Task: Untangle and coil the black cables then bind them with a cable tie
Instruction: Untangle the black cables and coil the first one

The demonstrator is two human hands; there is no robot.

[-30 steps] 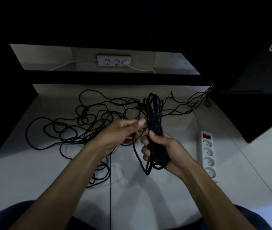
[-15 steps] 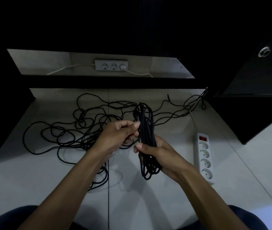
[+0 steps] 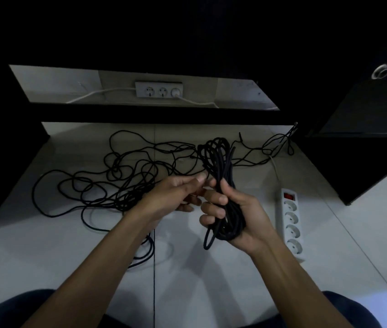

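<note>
Head camera looking forward and down — one wide-angle view only.

It is sitting above the person's forearms, facing a white tiled floor [image 3: 46,256]; the white power strip [image 3: 291,223] is lying close, right of centre, and beyond it the view is reaching a dark cabinet [image 3: 365,150] — edges are bending with the wide lens.

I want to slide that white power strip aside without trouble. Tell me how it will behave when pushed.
The power strip looks like a rigid plastic bar lying flat on the floor, so it will probably slide, not tip or roll. The glossy floor suggests little drag. Its white cord runs away from it and may pull it askew.
</note>
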